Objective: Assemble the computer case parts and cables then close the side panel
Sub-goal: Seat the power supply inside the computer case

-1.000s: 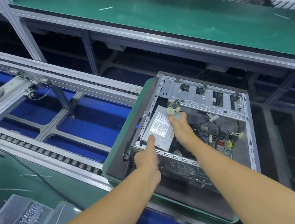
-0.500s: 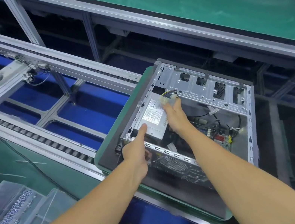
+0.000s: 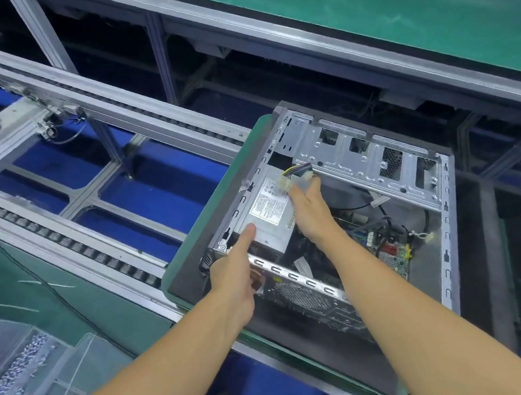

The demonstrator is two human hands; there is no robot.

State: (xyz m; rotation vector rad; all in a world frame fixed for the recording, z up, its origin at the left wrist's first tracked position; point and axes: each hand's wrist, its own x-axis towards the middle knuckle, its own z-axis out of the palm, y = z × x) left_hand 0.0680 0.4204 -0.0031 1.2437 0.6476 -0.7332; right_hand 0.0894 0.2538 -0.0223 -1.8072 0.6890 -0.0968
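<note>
you will find one printed item only: the white label (image 3: 269, 206) on the top face of the power supply (image 3: 270, 241), which carries blocks of small dark print. the print is too small and blurred for you to read any word, brand or number on it. the white connector (image 3: 285, 186) and the circuit board (image 3: 398, 256) inside the computer case (image 3: 341, 148) show no marking that you can read.

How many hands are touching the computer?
2. The left hand grips the near edge of the case, thumb on the power supply; the right hand pinches a white connector above it.
</note>
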